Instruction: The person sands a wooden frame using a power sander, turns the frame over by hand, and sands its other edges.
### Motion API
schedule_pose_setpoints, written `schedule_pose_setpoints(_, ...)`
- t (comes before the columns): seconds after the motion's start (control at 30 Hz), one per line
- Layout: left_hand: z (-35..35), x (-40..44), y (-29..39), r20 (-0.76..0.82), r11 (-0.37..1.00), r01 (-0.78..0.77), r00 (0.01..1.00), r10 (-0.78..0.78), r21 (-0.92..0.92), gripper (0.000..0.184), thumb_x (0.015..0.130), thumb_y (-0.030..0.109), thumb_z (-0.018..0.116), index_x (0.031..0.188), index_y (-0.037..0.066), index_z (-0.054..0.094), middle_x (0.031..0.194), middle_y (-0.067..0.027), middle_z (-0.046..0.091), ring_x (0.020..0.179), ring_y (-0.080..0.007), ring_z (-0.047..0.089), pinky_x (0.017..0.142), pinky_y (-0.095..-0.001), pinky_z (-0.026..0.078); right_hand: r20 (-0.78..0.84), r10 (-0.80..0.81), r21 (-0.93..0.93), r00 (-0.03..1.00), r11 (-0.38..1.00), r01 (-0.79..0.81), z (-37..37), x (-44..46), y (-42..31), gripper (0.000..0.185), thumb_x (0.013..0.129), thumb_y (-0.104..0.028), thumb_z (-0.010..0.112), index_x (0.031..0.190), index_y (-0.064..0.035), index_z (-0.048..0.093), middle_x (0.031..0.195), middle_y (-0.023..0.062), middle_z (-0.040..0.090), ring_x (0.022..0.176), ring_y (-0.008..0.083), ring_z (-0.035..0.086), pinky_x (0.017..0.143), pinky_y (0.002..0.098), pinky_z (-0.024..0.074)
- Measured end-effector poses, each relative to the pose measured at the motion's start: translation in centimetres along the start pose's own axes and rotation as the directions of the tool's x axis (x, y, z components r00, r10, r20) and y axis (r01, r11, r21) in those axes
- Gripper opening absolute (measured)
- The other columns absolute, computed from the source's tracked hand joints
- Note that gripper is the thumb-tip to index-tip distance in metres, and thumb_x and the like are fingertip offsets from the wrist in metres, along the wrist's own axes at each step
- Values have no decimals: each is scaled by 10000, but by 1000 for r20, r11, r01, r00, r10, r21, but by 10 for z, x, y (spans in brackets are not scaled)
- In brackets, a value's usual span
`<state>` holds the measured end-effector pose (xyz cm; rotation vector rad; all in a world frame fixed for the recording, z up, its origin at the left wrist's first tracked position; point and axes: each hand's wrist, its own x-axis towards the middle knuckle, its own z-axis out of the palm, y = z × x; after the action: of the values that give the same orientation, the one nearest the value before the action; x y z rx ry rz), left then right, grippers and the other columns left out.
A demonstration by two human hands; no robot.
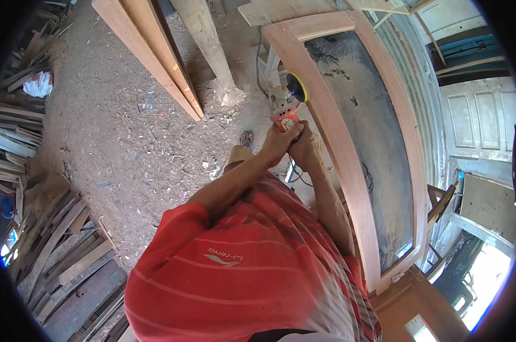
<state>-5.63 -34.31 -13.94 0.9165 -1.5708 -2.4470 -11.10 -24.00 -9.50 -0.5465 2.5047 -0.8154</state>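
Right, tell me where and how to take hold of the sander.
Likely best by its red body, from the wearer's side: that end lies nearest, while the yellow-rimmed disc is at the far end, facing the wooden frame.

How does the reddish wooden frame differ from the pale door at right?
The wooden frame is reddish-brown; the pale door is whitish. The wooden frame surrounds one long, dark, dusty panel; the pale door shows several smaller panels. The wooden frame is beside the power tool; the pale door stands farther off. Both border inset panels.
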Motion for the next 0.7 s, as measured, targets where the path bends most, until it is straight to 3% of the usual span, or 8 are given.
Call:
schedule_pose_setpoints(0.13, 10, -18, -5, 45, 999, -45, 998, 44, 21, 416, 940, 322, 792, 1187, 3, 689, 1083, -59, 724, 961, -118, 672, 814, -306, 562, -12, -40, 45, 999, 998, 41, -11, -20, 12, 427, 913, -312, 709, 1221, -44, 585, 1071, 309, 732, 1018, 517, 696, 836, 600, 529)
schedule_pose_setpoints(0.23, 12, -12, -9, 8, 995, -61, 998, 62, -85, 398, 943, 330, 787, 1166, 12, 699, 1062, -52, 724, 935, -116, 673, 805, -302, 563, -4, -43, 36, 999, 998, 43, -9, -10, 14, 417, 920, -303, 696, 1218, -32, 588, 1065, 310, 732, 1016, 519, 695, 842, 598, 527)
schedule_pose_setpoints(0.4, 5, -3, -3, 34, 999, -13, 999, 15, -43, 359, 947, 336, 781, 1120, 28, 716, 1011, -40, 718, 877, -112, 671, 773, -299, 565, -42, -96, 0, 995, 995, 96, -2, -6, 16, 387, 933, -284, 675, 1196, -12, 595, 1026, 319, 730, 1009, 525, 694, 843, 598, 524)
schedule_pose_setpoints(0.57, 19, -29, -27, 2, 993, -104, 995, 104, 60, 385, 935, 332, 793, 1122, 6, 713, 1028, -70, 735, 891, -125, 679, 776, -318, 570, -34, -13, -7, 999, 1000, 13, -11, -37, 21, 388, 917, -294, 699, 1188, -34, 602, 990, 311, 731, 970, 519, 705, 815, 599, 530)
schedule_pose_setpoints(0.7, 21, -42, -25, 63, 1000, 26, 998, -26, -3, 363, 927, 309, 797, 1104, 4, 712, 1009, -83, 740, 896, -139, 683, 784, -330, 568, -16, 60, -17, 998, 998, -60, -9, -45, 29, 426, 897, -324, 727, 1197, -57, 585, 989, 299, 736, 960, 517, 710, 798, 592, 538)
